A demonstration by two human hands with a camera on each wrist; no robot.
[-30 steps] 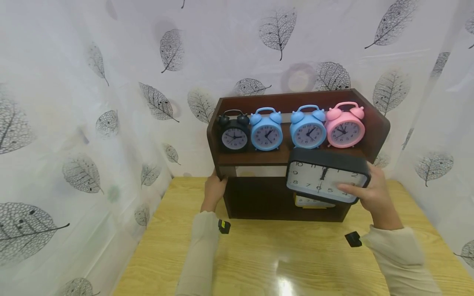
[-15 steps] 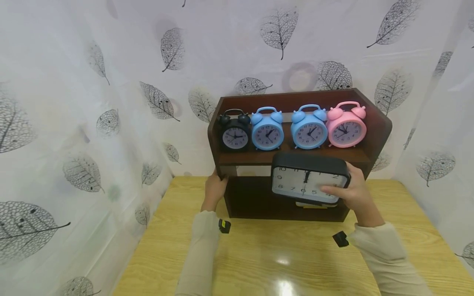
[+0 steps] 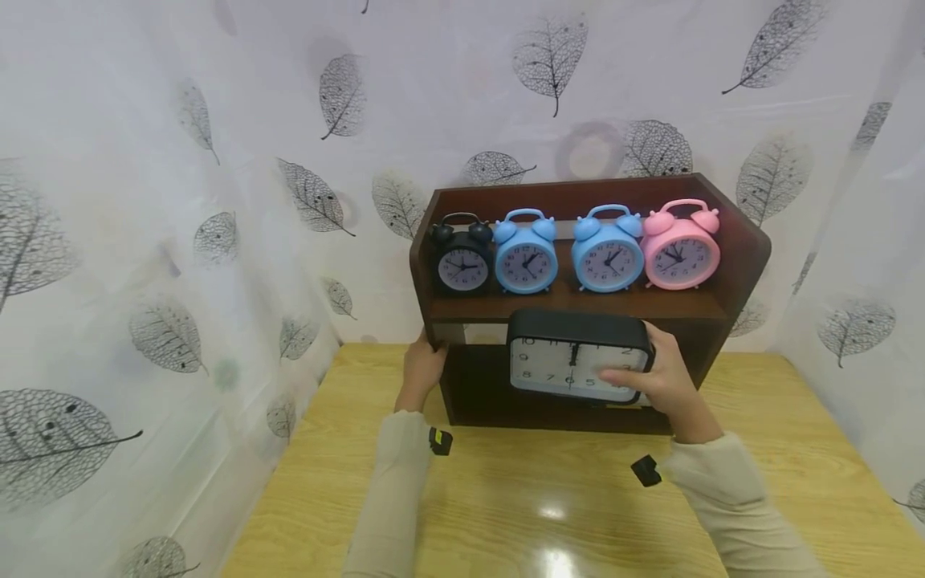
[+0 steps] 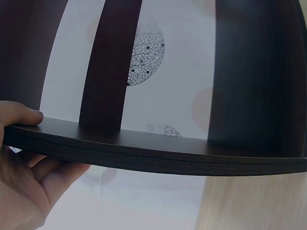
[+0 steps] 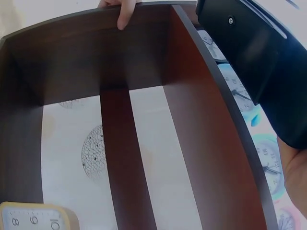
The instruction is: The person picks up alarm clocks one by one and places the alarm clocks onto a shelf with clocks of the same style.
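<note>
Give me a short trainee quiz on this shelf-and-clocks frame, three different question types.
1. True or false: the left hand grips the shelf unit at its left edge.
2. What does the right hand hold? A. pink alarm clock B. black square clock C. nothing
3. Fill in: the upper shelf carries ____ round alarm clocks.

Key: 1 true. 2 B, the black square clock, in front of the lower opening. 3 four: a black alarm clock, two blue, and a pink alarm clock.
</note>
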